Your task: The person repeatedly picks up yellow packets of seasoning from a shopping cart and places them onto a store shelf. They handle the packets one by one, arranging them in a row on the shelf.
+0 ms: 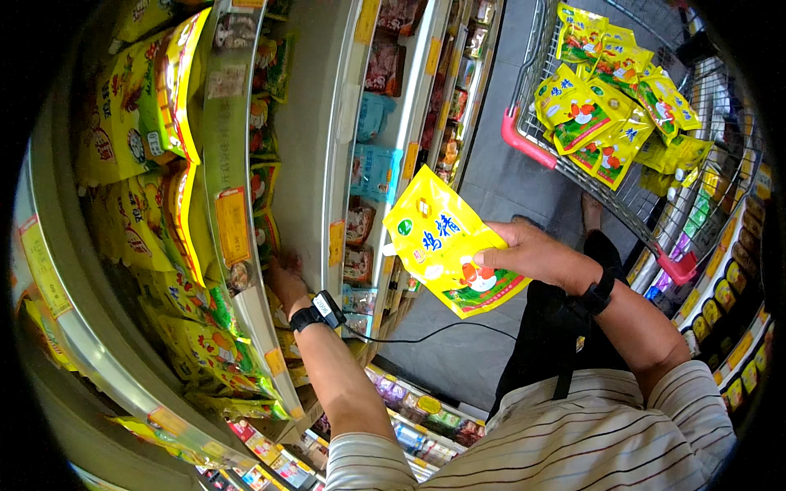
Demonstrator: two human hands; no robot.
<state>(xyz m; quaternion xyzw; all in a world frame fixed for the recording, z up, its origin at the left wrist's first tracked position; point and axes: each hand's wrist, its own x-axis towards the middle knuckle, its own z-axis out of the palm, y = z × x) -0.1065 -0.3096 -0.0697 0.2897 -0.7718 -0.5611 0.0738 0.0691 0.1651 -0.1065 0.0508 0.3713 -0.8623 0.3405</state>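
My right hand grips a yellow seasoning pouch by its right edge, thumb on the printed front. The pouch is held tilted over the aisle, its face turned up to me. My left hand reaches into the shelf on the left, beside upright yellow-and-green packets. Its fingers are hidden in shadow among these packets, so whether they hold one does not show. A black wrist device with a cable sits on my left wrist.
A shopping cart with red corners stands at the upper right, holding several similar yellow pouches. Larger yellow bags fill the left shelf behind a clear front strip. Blue packets line the shelf ahead. The cable crosses above the grey floor.
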